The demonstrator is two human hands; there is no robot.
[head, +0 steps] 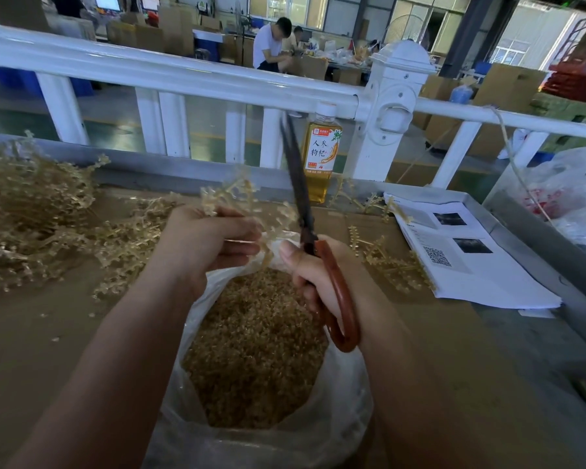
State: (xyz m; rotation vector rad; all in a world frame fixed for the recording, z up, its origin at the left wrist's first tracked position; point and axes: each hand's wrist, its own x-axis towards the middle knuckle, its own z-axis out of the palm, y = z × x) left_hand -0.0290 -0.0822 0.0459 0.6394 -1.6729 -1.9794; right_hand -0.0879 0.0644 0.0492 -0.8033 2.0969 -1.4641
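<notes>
My left hand point(210, 238) grips a pale yellow plastic sprue branch point(232, 194) above the mouth of a clear plastic bag point(190, 414). The bag is filled with small tan pieces point(254, 350). My right hand point(318, 275) holds a pair of scissors point(305, 218) by its red-brown handles, the dark blades pointing up and away, just right of the branch. Whether the blades are apart I cannot tell.
A heap of the same sprue branches point(31, 218) lies at the left on the brown table point(48, 333), with loose ones point(393, 262) at the right. A drink bottle point(320, 154), printed papers point(460, 252), a white railing point(217, 86) and a plastic bag point(569, 194) stand beyond.
</notes>
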